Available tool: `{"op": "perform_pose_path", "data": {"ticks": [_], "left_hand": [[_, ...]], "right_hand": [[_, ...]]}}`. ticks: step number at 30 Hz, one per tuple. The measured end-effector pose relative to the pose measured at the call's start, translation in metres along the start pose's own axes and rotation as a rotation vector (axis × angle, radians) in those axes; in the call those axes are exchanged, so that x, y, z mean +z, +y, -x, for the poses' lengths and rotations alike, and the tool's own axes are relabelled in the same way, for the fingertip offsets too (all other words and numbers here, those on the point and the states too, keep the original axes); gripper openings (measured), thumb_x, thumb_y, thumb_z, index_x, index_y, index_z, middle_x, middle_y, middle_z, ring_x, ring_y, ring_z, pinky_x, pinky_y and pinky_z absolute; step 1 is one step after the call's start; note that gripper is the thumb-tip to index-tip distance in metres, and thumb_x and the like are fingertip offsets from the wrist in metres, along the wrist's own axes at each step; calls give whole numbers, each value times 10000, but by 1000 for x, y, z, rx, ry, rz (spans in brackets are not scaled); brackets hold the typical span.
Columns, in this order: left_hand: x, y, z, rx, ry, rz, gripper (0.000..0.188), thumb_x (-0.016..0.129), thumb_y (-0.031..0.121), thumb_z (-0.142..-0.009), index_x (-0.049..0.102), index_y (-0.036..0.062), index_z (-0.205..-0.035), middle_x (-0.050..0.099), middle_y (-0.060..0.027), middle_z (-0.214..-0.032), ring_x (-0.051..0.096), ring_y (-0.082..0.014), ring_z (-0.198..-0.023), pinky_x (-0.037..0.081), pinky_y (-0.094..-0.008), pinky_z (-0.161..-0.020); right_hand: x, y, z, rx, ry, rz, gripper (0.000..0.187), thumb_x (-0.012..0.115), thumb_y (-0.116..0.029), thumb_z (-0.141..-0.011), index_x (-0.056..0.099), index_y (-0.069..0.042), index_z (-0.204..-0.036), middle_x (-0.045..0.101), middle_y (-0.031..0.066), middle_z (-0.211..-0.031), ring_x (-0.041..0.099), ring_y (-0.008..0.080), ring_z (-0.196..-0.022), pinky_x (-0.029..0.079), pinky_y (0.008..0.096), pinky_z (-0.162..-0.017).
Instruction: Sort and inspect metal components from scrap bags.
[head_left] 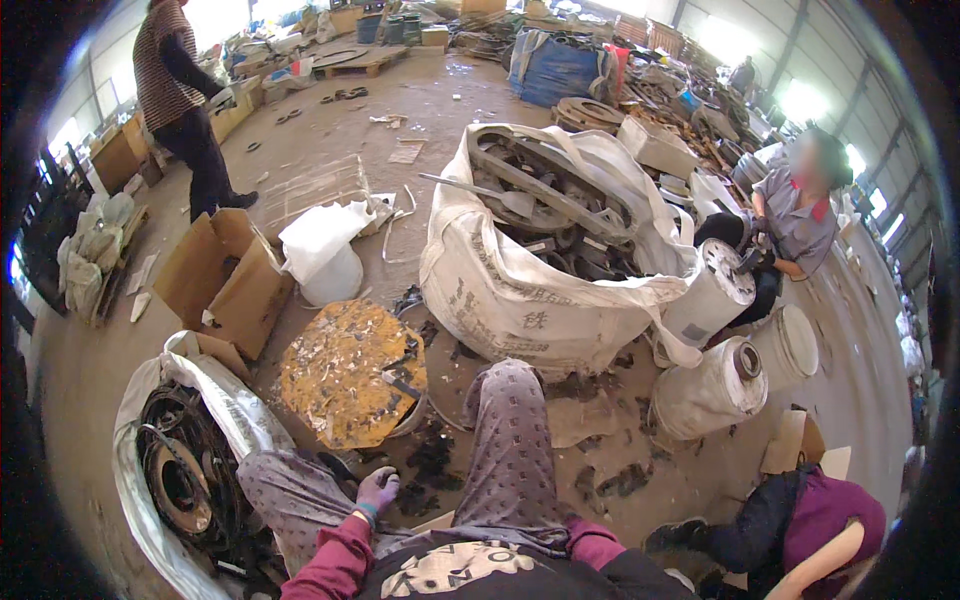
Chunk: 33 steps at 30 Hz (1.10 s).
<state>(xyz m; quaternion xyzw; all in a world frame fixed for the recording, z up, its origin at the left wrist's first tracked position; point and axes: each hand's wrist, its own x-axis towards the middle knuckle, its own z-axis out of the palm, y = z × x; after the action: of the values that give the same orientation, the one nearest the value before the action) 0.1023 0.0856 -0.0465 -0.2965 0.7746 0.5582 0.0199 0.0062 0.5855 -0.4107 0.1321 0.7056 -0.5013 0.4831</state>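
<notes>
My left hand (378, 490), in a purplish glove, is beside my left knee with its fingers curled in. Whatever those fingers hold, if anything, is hidden. A dark piece (337, 468) shows just beyond the hand, against my patterned trousers. My right sleeve (592, 542) reaches the right side of my lap, and the hand beyond it is out of sight. In front of my left leg stands a round, yellow-topped work stand (350, 372), littered with pale chips and a few dark scraps. Black fragments (432, 455) lie on the floor between my legs.
A large white bulk sack (520, 310) of metal parts stands ahead. To the left are a sack of dark rings (180, 465), a cardboard box (225, 280) and a white bucket (325, 265). White drums (710, 390) stand right, near two seated co-workers; another person (180, 110) stands far left.
</notes>
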Motion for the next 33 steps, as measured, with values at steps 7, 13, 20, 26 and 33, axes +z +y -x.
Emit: {"op": "perform_pose_path", "data": {"ticks": [7,13,20,26,33], "left_hand": [[3,-48,-9,-17,24,5,301,601,222,-834,596,16,-1053,649,-68,-909,596,-122,-835,466,-256,-764],[11,-47,-17,-9,-14,33,293,613,230,-826,601,24,-1033,647,-54,-882,591,-113,-810,468,-256,-749],[12,-11,-12,21,20,3,271,616,196,-822,601,20,-1028,645,-46,-854,585,-101,-784,471,-250,-735],[-8,-53,2,-32,99,-66,266,613,199,-818,610,26,-1020,649,-46,-822,579,-95,-751,472,-245,-708],[16,-61,-25,-1,31,137,260,613,173,-817,607,20,-1026,645,-40,-822,575,-86,-744,472,-242,-691]], "right_hand": [[20,-50,16,-121,70,861,527,603,-498,-765,611,-122,-1134,630,105,-1080,593,270,-963,457,400,-833],[37,-72,-7,-96,94,866,526,601,-501,-763,614,-121,-1127,632,111,-1072,594,275,-953,459,403,-825],[10,-37,2,-47,164,846,525,600,-504,-761,617,-120,-1118,634,119,-1063,596,282,-942,460,406,-816],[55,-36,6,-130,110,903,524,597,-509,-758,621,-118,-1106,637,128,-1046,599,293,-932,463,406,-806],[-1,-8,-8,-251,188,1094,508,589,-512,-758,632,-132,-1092,632,159,-1046,604,291,-963,462,436,-814]]}}
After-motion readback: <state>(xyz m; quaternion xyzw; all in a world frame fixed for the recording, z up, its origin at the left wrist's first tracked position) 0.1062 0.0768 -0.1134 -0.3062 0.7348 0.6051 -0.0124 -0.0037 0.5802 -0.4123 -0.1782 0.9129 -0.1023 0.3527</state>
